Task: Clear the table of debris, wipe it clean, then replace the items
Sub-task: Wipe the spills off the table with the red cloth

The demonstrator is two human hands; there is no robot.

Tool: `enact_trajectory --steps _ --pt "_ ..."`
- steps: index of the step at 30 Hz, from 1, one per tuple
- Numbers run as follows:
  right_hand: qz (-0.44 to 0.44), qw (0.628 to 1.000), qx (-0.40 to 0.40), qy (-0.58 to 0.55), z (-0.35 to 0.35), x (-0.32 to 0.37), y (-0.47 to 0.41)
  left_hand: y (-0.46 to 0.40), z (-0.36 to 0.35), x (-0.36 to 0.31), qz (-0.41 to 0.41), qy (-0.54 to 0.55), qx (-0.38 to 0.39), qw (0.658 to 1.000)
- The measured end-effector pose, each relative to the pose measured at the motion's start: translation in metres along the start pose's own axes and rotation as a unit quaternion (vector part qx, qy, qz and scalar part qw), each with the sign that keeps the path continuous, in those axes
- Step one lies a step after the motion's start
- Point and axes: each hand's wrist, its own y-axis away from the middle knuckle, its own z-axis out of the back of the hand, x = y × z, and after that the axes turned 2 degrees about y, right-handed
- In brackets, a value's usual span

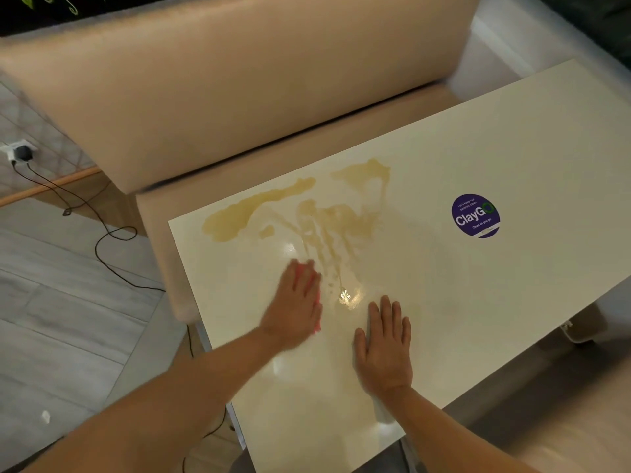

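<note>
So the glossy cream-white rectangular counter [444,158] has a big yellowish-brown liquid spill [293,209] smeared across its far-left part, with streaks running from the puddle toward the near edge, where there's also a shiny wet patch catching the light. The left hand [297,302] lies flat, fingers straight and together, pressing down on a pink cleaning cloth [316,295] right at the near end of those streaks; the cloth is mostly hidden under the palm, only a pink strip peeking out along the fingertips and the right side of the hand. That hand looks a bit motion-blurred. The right hand [386,346] is just beside it, palm down on the bare counter with fingers straight and slightly spread, holding nothing. Further right on the counter, well apart from the mess, is a round purple sticker [475,216] reading "ClayGo" in white letters. Behind the counter sits a beige padded bench seat [256,90] with a tall backrest. Off to the left, the grey wood-look plank floor [61,302] has a thin black cable [102,233] snaking over it, running up to a black plug in a white wall socket [18,152].
</note>
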Motion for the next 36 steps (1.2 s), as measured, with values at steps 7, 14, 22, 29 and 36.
enact_trajectory --steps 7,14,22,29,36 --pt "0.002 1.0 -0.002 -0.005 0.002 0.001 0.0 0.052 -0.019 -0.052 -0.108 0.055 0.064 0.991" --pt "0.006 1.0 0.009 -0.02 0.005 0.002 0.0 0.048 0.005 0.023 0.063 0.153 -0.005 0.986" --pt "0.172 0.982 0.015 -0.071 -0.011 0.087 0.038 0.06 -0.004 0.063 0.125 0.134 -0.022 0.983" --pt "0.213 0.976 -0.01 -0.043 0.001 0.037 0.026 0.062 -0.007 0.065 0.12 0.135 -0.05 0.982" --pt "-0.051 0.998 0.002 -0.031 0.069 -0.067 -0.071 0.06 -0.009 0.065 0.129 0.12 -0.041 0.984"
